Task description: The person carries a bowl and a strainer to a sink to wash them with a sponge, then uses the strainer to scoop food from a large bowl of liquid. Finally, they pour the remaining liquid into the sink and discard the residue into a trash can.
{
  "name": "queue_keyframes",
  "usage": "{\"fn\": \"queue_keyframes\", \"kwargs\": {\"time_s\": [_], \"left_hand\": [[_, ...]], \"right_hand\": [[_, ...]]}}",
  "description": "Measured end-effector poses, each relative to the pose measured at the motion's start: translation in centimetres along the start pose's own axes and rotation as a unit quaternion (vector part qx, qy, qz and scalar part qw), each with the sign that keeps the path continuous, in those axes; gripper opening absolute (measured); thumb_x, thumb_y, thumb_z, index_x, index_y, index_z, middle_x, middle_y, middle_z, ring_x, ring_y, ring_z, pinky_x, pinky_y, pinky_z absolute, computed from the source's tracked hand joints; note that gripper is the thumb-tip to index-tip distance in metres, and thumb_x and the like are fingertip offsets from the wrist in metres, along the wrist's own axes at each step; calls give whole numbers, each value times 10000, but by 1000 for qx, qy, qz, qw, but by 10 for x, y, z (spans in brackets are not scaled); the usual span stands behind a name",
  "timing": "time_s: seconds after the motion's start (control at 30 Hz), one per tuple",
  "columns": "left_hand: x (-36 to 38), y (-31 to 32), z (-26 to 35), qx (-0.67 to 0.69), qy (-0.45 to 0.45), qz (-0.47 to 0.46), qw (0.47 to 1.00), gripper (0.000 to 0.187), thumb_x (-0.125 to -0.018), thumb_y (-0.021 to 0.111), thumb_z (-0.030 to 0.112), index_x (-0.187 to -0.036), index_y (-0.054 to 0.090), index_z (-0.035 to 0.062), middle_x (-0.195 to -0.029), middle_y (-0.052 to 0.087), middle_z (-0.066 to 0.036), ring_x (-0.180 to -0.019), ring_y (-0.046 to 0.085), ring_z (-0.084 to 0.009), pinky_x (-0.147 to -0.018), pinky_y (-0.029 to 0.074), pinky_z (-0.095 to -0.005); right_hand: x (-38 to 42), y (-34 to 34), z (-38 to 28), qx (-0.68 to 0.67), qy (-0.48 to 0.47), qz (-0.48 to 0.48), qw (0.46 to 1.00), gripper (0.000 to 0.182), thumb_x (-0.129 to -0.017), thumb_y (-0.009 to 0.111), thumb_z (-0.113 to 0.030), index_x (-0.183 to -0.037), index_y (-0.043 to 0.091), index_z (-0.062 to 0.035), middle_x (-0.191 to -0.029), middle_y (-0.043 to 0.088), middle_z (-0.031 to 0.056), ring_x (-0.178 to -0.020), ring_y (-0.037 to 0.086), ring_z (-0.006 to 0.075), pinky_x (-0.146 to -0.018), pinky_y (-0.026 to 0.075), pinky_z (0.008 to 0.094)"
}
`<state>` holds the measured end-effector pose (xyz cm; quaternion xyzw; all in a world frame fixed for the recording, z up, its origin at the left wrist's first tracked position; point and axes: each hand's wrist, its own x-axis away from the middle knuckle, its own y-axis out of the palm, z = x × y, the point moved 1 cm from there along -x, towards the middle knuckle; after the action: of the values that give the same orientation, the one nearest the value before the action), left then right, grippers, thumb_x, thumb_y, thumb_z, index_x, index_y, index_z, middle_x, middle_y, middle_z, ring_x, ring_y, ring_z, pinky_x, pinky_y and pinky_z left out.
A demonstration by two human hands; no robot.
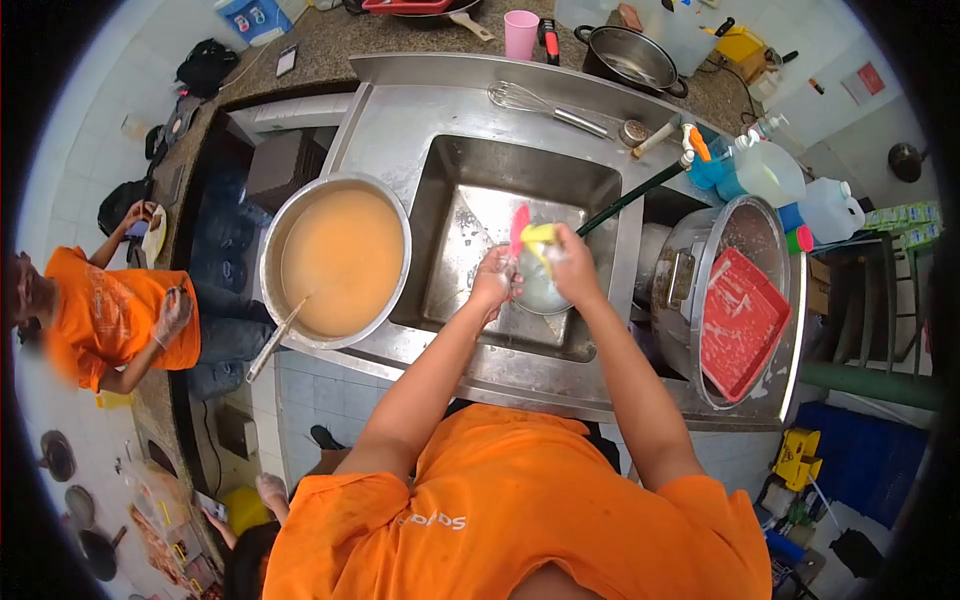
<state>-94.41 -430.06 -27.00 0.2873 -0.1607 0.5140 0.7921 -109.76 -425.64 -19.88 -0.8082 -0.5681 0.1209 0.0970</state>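
Looking down past your orange shirt (pixel 500 510), you stand at a steel sink (pixel 470 160) sunk into a steel counter, with pale tiles on the floor below and the wall around. Over the basin your left hand (pixel 493 283) grips the rim of a small metal bowl (pixel 537 290), fingers curled around its edge. Your right hand (pixel 572 262) is closed on a yellow sponge (pixel 540 235) pressed to the bowl's upper edge, suds on the fingers. A pink utensil (pixel 519 224) stands just behind the sponge; whether either hand holds it, you cannot tell.

Left of the basin, on the counter, sits a wide pot of orange-brown liquid (pixel 340 260) with a ladle handle (pixel 272 343) leaning out over its near rim. To your right a big steel pot (pixel 700 280) lies tilted with a soapy red tray (pixel 740 322) inside it. A green hose (pixel 630 197) runs from the right toward the basin.

Farther back, a whisk (pixel 520 98) lies on the sink's ledge. Behind it on the dark stone counter stand a pink cup (pixel 520 33) and a dark cooking pot (pixel 632 58), with white plastic jugs (pixel 770 172) at the right.

Well off to the left, another person in an orange shirt (pixel 115 315) sits beside the counter.
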Motion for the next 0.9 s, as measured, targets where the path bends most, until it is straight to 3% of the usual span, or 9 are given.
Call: {"fn": "queue_keyframes", "kwargs": {"time_s": [0.1,0.27,0.33,0.43,0.57,0.63,0.7,0.8,0.9], "left_hand": [[-2,6,-7,-39,29,-13,999,261,-1000,506,34,-1225,494,166,-793,529,34,-594,448,-54,-513,404,-216],[-8,22,-28,-62,129,-22,989,275,-982,498,37,-1240,529,126,-861,541,40,-728,456,-56,-658,371,-205],[-8,20,-31,45,2,-47,998,317,-961,481,31,-1266,548,87,-1029,621,2,-919,537,-90,-860,424,-243],[1,23,-31,-28,94,9,995,385,-960,476,13,-1333,524,95,-1096,624,-14,-949,543,-88,-867,423,-230],[15,31,-23,-13,125,-17,992,396,-971,487,37,-1357,515,118,-920,561,57,-719,436,-39,-628,376,-194],[10,32,-20,8,125,-26,992,420,-970,475,39,-1382,497,115,-1037,590,29,-777,452,-44,-690,402,-199],[12,34,-10,27,102,8,994,396,-972,450,10,-1357,513,79,-1222,607,-40,-1155,536,-140,-999,427,-298],[-17,26,-44,158,100,-8,982,315,-996,467,149,-1299,548,125,-1221,593,-41,-1143,541,-164,-1004,428,-331],[-15,23,-25,271,45,-95,957,231,-1051,375,241,-1171,565,184,-857,591,28,-723,570,-122,-548,463,-311]], "right_hand": [[-4,5,-14,181,-138,-46,973,266,-830,568,-29,-1093,577,7,-986,633,200,-927,626,389,-827,494,440],[-27,11,15,282,7,83,956,268,-804,617,-56,-1062,653,10,-958,650,240,-925,616,443,-829,489,497],[-21,17,18,306,4,-91,948,232,-813,618,-88,-1015,680,6,-949,663,252,-918,624,446,-814,493,507],[-18,0,9,346,-2,-259,902,219,-825,618,-124,-988,680,8,-962,663,269,-938,627,448,-814,492,511],[-20,-9,1,324,-9,-153,933,216,-832,612,-141,-967,669,18,-946,660,278,-928,628,457,-804,492,514],[-17,1,13,245,82,4,966,196,-831,603,-131,-942,662,18,-923,659,281,-892,630,462,-785,495,509],[-7,9,21,259,33,-74,962,198,-841,583,-120,-969,653,15,-973,667,265,-938,637,437,-799,496,504],[-1,3,6,175,-3,-186,967,251,-823,587,-50,-1055,673,-9,-999,690,225,-963,656,392,-832,507,447],[3,9,15,213,-26,-22,977,296,-908,555,-81,-1191,596,-3,-1106,654,221,-1016,629,400,-878,481,448]]}}
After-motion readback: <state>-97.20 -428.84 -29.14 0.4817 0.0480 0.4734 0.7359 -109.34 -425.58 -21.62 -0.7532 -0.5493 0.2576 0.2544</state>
